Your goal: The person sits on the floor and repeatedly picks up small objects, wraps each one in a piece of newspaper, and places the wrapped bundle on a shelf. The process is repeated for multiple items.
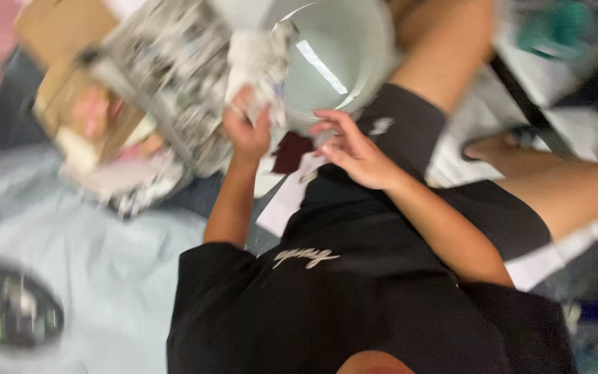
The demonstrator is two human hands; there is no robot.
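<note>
The view is blurred. My left hand is shut on a crumpled wad of white paper, raised against the rim of a large pale bowl that rests by my knee. My right hand hovers just below the bowl's rim with its fingers spread and holds nothing. I wear a black shirt and black shorts. A small dark red piece and a white sheet lie under my hands.
A bundle of printed newspaper lies over an open cardboard box at the upper left. Pale blue cloth covers the floor at left, with a dark round object on it. My bare legs stretch right.
</note>
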